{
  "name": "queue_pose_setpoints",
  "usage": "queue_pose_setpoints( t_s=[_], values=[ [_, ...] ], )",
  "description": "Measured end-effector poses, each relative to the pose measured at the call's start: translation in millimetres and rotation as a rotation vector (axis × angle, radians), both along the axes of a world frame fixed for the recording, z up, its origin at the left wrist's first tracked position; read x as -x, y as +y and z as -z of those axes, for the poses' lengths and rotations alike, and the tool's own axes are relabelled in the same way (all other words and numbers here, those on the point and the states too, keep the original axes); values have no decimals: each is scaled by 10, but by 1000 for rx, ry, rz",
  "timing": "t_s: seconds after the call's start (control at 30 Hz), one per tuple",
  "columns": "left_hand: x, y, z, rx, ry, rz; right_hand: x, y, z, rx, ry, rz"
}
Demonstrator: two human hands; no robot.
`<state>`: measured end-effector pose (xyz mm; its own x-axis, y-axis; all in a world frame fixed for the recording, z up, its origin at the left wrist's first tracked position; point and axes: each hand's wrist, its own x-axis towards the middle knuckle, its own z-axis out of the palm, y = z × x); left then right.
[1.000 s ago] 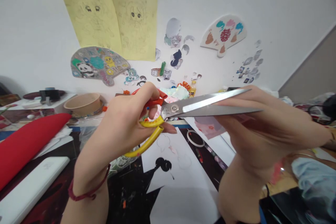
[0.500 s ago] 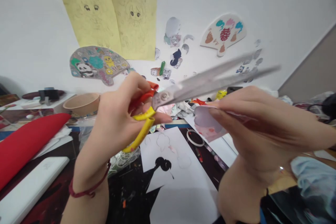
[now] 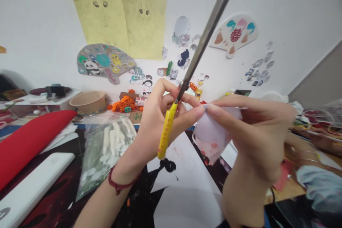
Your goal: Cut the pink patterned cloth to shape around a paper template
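My left hand grips a pair of scissors with yellow and red handles; the long steel blades are closed and point steeply up past the top edge. Its fingertips also touch a small pale paper cutout with pink marks. My right hand pinches that cutout from the right, fingers pressed together on its upper edge. Both hands meet above white paper sheets with a black figure drawn on them, lying on a dark desk.
A clear bag of white pieces lies left of my left arm. A red cushion, a white flat device and a brown bowl stand at the left. Yellow drawings and painted fans hang on the wall. Clutter fills the right edge.
The scissors have swung from roughly level, pointing right, to pointing steeply upward with blades closed. My left hand moved right until its fingertips meet the cutout held by my right hand.
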<state>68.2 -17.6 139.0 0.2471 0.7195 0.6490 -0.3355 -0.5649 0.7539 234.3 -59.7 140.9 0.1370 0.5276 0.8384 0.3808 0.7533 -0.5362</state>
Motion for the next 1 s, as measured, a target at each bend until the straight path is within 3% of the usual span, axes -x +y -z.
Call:
queue_pose_setpoints(
  t_s=[0.27,0.43,0.63,0.83,1.0],
  values=[
    [21,29,31,25,-72,-85,-43,46,2,165,15,-92],
    [50,18,4,-10,25,-69,-78,114,10,43,-73,-118],
    [56,35,81,-66,-51,48,-62,102,7,68,-90,-120],
    [1,41,120,-113,-113,-76,-86,191,24,115,-92,-111],
    [-12,45,92,-96,-128,-88,-53,258,39,53,-5,-142]
  ],
)
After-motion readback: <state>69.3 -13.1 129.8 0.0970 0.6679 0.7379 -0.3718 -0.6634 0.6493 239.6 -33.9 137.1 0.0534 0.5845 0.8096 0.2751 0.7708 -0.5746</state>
